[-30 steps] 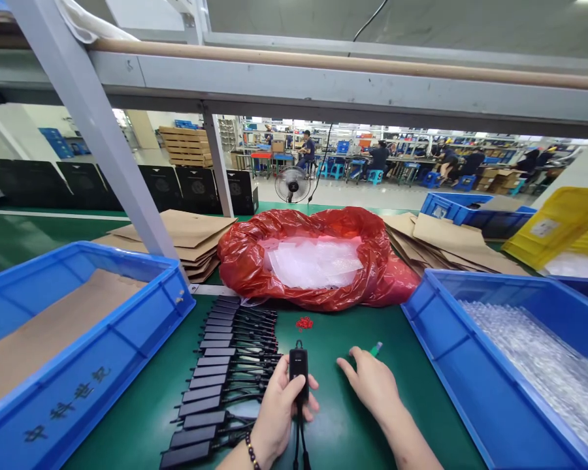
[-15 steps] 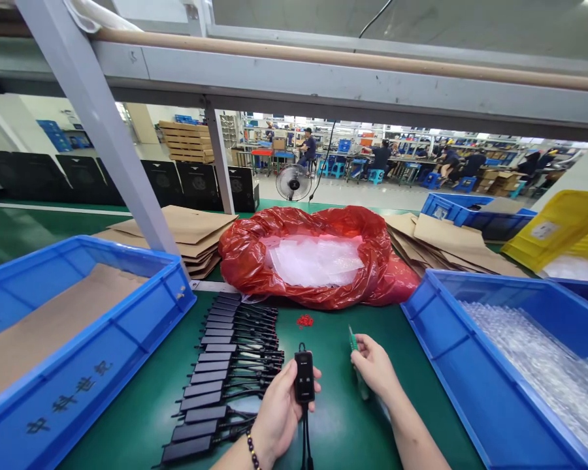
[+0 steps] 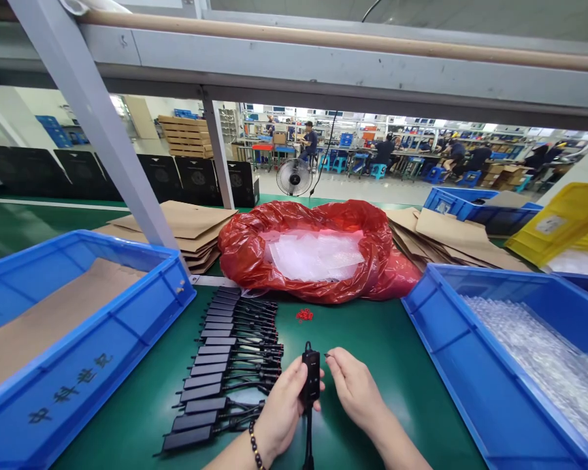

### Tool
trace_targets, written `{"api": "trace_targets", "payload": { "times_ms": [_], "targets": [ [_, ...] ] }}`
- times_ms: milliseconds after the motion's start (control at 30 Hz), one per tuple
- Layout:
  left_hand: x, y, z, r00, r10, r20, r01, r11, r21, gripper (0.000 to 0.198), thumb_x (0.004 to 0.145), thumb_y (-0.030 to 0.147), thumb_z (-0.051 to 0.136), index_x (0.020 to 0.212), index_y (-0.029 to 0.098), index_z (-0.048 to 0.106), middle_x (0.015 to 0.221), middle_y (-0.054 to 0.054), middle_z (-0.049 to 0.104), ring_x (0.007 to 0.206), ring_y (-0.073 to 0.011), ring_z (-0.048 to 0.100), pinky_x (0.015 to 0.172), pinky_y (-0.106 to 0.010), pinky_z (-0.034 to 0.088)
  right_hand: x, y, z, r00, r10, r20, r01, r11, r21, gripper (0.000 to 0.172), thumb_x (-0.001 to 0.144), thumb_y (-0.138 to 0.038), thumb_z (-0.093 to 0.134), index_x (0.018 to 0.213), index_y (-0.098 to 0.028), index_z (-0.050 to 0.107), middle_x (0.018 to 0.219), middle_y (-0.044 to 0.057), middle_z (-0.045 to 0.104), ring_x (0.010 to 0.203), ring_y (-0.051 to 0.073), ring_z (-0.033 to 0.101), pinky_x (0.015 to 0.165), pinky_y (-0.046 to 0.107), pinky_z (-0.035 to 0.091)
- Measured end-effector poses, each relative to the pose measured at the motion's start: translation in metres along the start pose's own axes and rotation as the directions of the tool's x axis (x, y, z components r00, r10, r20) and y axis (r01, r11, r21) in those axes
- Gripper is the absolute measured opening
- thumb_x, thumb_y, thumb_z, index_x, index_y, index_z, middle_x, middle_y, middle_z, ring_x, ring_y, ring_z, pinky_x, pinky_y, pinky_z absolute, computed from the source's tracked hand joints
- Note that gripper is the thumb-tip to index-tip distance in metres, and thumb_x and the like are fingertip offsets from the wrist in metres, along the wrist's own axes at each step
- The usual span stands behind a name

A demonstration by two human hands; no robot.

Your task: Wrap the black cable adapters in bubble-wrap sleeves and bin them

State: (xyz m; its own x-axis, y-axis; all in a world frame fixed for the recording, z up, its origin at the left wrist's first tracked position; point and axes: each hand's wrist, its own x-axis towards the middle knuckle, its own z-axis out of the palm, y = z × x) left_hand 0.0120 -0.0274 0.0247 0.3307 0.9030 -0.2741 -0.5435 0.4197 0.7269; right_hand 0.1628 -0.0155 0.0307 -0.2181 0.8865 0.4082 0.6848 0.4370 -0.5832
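In our left hand (image 3: pixel 288 398) we hold a black device (image 3: pixel 311 377) upright above the near part of the green bench (image 3: pixel 387 326), thumb along its side and fingers curled behind it, pressed to the case. A small loop (image 3: pixel 308 346) tops it, and dark cables (image 3: pixel 309 434) hang below. Just beside it, our right hand (image 3: pixel 353 385) pinches a thin tool between thumb and forefinger; only its dark tip (image 3: pixel 326 355) shows, pointing toward the device. Toward the bench's left edge we have a row of black units (image 3: pixel 210 359), leads facing the middle. Small red pieces (image 3: pixel 304 314) lie nearer the far edge, before a red bag (image 3: pixel 245 261) of translucent sheets (image 3: pixel 313 258). Blue bins (image 3: pixel 451 365) flank us along the left and right edges.
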Motion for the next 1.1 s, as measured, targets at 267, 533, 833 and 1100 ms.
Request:
{"api": "trace_targets", "payload": {
  "times_ms": [267, 533, 833, 1100],
  "targets": [
    [-0.001, -0.0019, 0.0029, 0.998, 0.013, 0.064, -0.013, 1.0, 0.006, 0.035, 0.078, 0.041, 0.057, 0.102, 0.016, 0.06, 0.09, -0.009, 0.059, 0.081, -0.0197, 0.055, 0.056, -0.026, 0.045, 0.0007, -0.0036, 0.0054, 1.0, 0.003, -0.023, -0.005, 0.997, -0.08, 0.032, 0.092, -0.027, 0.029, 0.069, -0.019, 0.05, 0.062, 0.0, 0.053, 0.057, 0.011, 0.051, 0.056, 0.021, 0.038],
    [-0.0007, -0.0013, 0.003, 0.997, 0.008, 0.073, -0.008, 1.0, 0.003, 0.033, 0.078, 0.04, 0.057, 0.103, 0.017, 0.06, 0.09, -0.009, 0.059, 0.081, -0.0191, 0.054, 0.057, -0.027, 0.046, 0.0003, -0.0012, 0.0063, 1.0, 0.021, -0.013, -0.022, 0.994, -0.112, 0.033, 0.092, -0.027, 0.028, 0.068, -0.019, 0.05, 0.062, 0.0, 0.052, 0.056, 0.011, 0.05, 0.055, 0.021, 0.037],
    [-0.0015, -0.0009, 0.0035, 0.998, 0.001, 0.069, 0.0, 1.0, -0.005, 0.035, 0.077, 0.041, 0.059, 0.102, 0.017, 0.061, 0.091, -0.009, 0.059, 0.083, -0.0205, 0.055, 0.057, -0.027, 0.047, 0.0014, -0.0043, 0.0052, 0.994, 0.103, 0.041, -0.102, 0.995, -0.003, 0.035, 0.092, -0.033, 0.027, 0.064, -0.02, 0.044, 0.061, -0.001, 0.05, 0.055, 0.011, 0.049, 0.054, 0.021, 0.036],
    [-0.0015, 0.0008, 0.0051, 0.998, -0.013, 0.068, 0.014, 1.0, -0.009, 0.036, 0.077, 0.042, 0.059, 0.102, 0.016, 0.061, 0.089, -0.009, 0.059, 0.079, -0.0198, 0.056, 0.055, -0.026, 0.046, 0.0023, -0.0013, 0.0067, 0.969, 0.196, 0.153, -0.222, 0.959, 0.177, 0.036, 0.091, -0.038, 0.028, 0.063, -0.02, 0.041, 0.058, -0.002, 0.051, 0.056, 0.011, 0.049, 0.056, 0.022, 0.037]
  ]
}}
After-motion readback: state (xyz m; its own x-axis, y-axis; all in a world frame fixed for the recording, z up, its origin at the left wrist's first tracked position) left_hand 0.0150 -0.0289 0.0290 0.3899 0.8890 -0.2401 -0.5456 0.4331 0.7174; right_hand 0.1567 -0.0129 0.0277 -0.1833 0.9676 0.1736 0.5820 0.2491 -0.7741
